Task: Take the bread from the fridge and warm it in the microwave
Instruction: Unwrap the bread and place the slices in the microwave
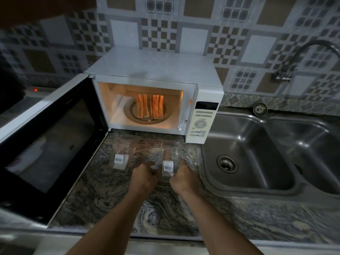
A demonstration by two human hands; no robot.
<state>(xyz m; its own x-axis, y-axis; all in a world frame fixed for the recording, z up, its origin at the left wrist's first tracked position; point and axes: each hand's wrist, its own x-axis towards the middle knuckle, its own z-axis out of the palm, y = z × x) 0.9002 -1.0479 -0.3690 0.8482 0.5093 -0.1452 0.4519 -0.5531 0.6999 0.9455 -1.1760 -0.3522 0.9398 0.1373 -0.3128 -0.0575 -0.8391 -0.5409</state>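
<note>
The white microwave [156, 70] stands on the counter with its door [51, 137] swung wide open to the left and its inside lit orange. Several bread slices [150, 106] stand on edge on the glass turntable [166, 117]. Two clear plastic bags lie flat on the counter in front of it, one bag with a barcode label [120, 159] to the left and one bag [168, 165] between my hands. My left hand [144, 178] and my right hand [181, 178] are curled at the sides of that second bag and appear to pinch its edges.
A double steel sink [257, 153] lies to the right, with a curved tap [287, 70] on the tiled wall and a round strainer [260, 109] on its back rim. The marbled counter [114, 199] reaches to the near edge. A red indicator light [35, 89] glows far left.
</note>
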